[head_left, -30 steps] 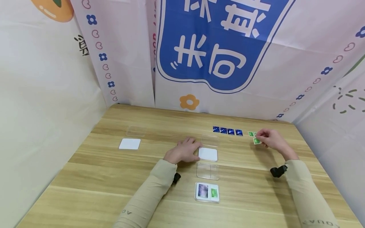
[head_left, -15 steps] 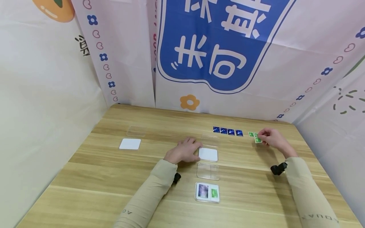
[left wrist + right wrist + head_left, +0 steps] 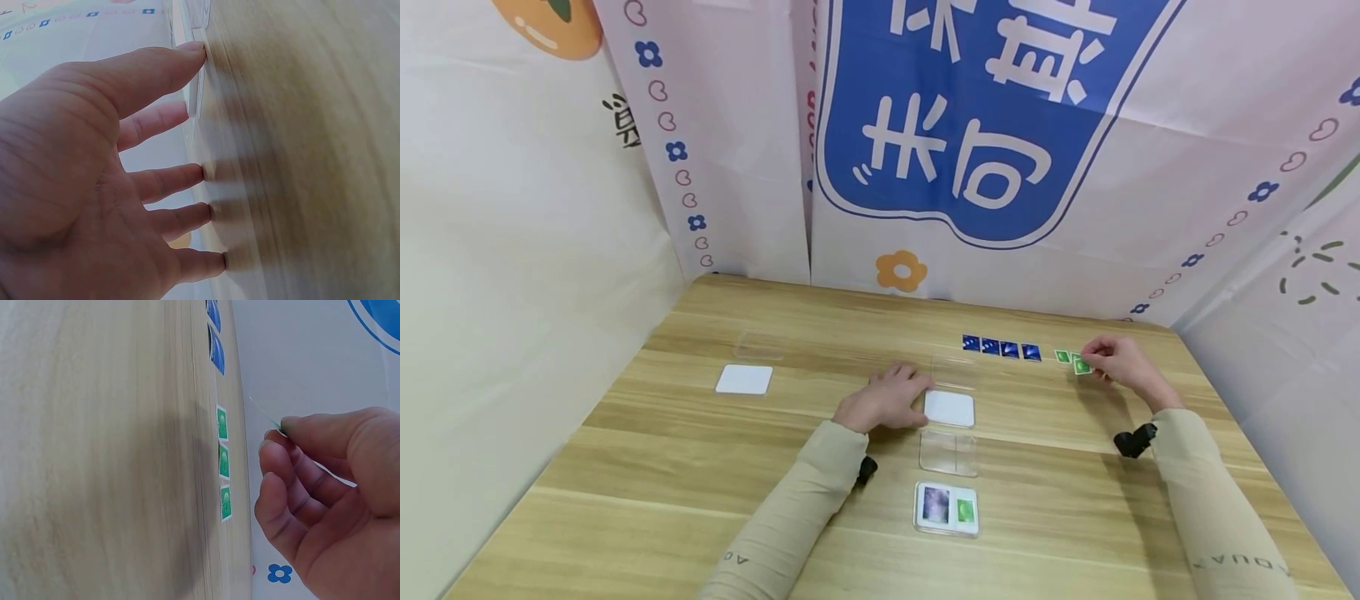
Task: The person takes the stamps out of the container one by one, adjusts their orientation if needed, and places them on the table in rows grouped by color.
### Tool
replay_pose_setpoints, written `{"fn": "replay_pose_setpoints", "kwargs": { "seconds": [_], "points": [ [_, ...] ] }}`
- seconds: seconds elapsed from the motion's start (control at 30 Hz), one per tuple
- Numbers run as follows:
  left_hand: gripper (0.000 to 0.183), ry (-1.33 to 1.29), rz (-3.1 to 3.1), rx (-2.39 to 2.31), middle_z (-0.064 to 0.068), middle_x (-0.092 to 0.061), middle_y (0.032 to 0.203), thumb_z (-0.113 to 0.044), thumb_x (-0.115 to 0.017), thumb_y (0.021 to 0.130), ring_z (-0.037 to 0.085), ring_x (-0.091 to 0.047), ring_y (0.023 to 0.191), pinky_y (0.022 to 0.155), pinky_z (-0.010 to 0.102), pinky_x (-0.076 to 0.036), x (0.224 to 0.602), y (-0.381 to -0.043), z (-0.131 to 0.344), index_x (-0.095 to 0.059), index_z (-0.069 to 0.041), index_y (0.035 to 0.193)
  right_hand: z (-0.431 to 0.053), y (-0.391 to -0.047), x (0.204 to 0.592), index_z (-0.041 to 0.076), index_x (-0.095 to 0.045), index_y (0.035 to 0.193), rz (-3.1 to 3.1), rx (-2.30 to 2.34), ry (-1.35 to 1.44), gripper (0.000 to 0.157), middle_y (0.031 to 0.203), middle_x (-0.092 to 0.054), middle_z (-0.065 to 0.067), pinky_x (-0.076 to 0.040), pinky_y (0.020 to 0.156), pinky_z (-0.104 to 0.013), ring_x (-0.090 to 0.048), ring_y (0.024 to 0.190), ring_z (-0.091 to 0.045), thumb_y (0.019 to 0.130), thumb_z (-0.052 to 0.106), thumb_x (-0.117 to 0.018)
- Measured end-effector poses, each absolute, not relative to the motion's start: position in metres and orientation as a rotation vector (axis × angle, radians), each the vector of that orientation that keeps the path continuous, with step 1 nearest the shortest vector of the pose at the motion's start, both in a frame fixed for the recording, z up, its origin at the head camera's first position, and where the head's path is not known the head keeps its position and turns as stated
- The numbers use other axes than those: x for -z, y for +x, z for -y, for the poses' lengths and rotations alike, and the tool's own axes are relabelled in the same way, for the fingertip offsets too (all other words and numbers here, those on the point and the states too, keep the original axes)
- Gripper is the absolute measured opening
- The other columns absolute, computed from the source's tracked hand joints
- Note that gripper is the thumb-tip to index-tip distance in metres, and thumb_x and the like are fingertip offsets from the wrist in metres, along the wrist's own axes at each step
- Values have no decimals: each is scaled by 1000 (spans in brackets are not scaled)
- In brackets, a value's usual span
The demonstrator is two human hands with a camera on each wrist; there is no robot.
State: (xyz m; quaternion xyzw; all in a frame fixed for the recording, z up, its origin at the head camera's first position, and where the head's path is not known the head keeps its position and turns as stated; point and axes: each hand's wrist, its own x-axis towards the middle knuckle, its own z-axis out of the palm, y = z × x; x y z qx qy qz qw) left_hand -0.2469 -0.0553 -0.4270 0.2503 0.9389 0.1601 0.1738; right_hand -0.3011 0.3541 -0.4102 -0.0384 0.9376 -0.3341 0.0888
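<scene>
My right hand [image 3: 1120,364] pinches a small green stamp [image 3: 1081,365] with a white border between thumb and forefinger. It is raised off the table and seen almost edge-on in the right wrist view. Beneath and beside that hand, three similar green stamps [image 3: 224,461] lie in a row. My left hand [image 3: 891,397] rests with extended fingers, fingertips on the table. Its thumb and forefinger are right at the left edge of a white card [image 3: 950,409]. Clear plastic covers lie just beyond [image 3: 953,372] and just nearer [image 3: 948,452] than this card.
Several blue stamps [image 3: 1001,347] line the back of the table [image 3: 1037,500]. A clear case [image 3: 947,509] with a purple picture and a green stamp lies in front. At left are another white card [image 3: 744,379] and a clear cover [image 3: 759,345]. Printed cloth [image 3: 737,167] hangs behind.
My right hand has moved slightly toward the back of the table with the pinched green stamp, which now overlaps the row in the head view. My left hand stays in place.
</scene>
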Motion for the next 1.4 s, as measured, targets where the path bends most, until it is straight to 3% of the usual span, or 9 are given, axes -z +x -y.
{"fn": "replay_pose_setpoints", "kwargs": {
  "seconds": [0.77, 1.27, 1.4],
  "points": [
    [56, 708, -2656, -466, 12, -26, 161, -38, -65, 93, 37, -18, 150, 115, 68, -19, 428, -246, 56, -45, -26, 144, -376, -310, 420, -9, -56, 115, -2795, 1008, -27, 29, 84, -64, -9, -52, 58, -30, -58, 71, -15, 101, 17, -53],
    [57, 718, -2674, -463, 13, -29, 159, -36, -65, 93, 37, -21, 149, 116, 67, -19, 426, -244, 56, -46, -24, 144, -391, -317, 424, -8, -55, 121, -2808, 967, 68, 33, 99, -63, -17, -53, 67, -28, -57, 79, -17, 102, 18, -50],
    [56, 715, -2678, -458, 13, -30, 159, -36, -65, 93, 38, -22, 149, 116, 66, -20, 425, -243, 56, -46, -24, 144, -394, -319, 423, -11, -54, 121, -2804, 986, 77, 33, 96, -63, -18, -53, 66, -28, -57, 79, -18, 102, 16, -49]
  ]
}}
